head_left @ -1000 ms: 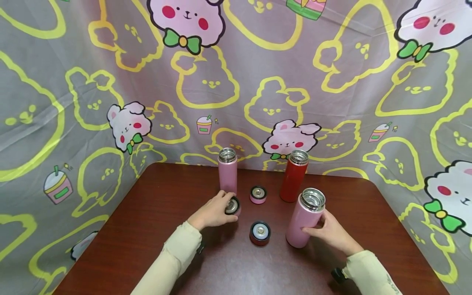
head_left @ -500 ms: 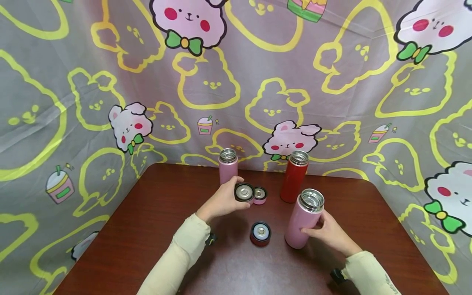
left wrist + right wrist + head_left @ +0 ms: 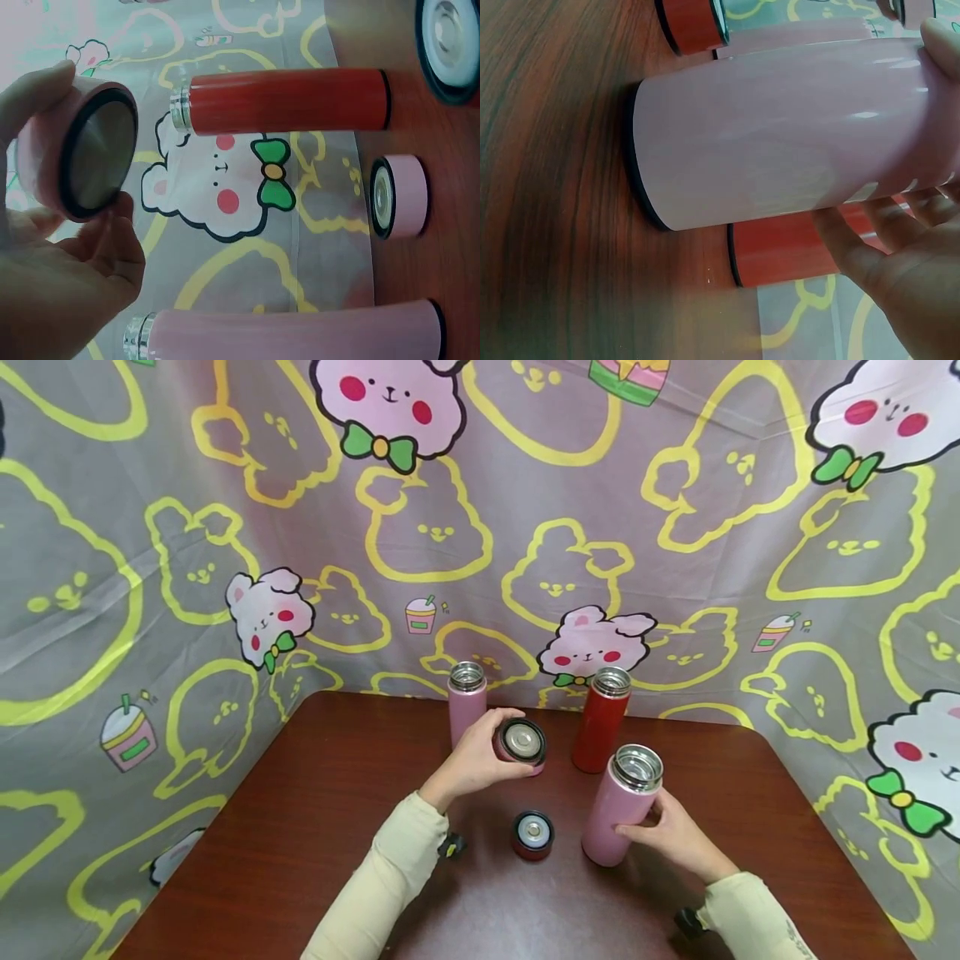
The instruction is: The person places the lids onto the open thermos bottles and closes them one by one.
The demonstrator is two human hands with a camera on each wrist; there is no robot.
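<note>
While gripping the front bottle [image 3: 611,810] by its body with the right hand [image 3: 672,837], apparently to steady it upright on the table [image 3: 315,793], pinches the lid [image 3: 522,739] aloft by its sides with the left hand [image 3: 474,762], likely to leave its underside uncovered.

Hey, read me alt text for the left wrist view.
A left hand holds a round pink black-rimmed lid. Shown sideways, a red cylindrical bottle and a pink cylindrical bottle, both uncapped and metal-necked, stand on a brown wooden table with another round pink lid and a cropped round red lid.
</note>
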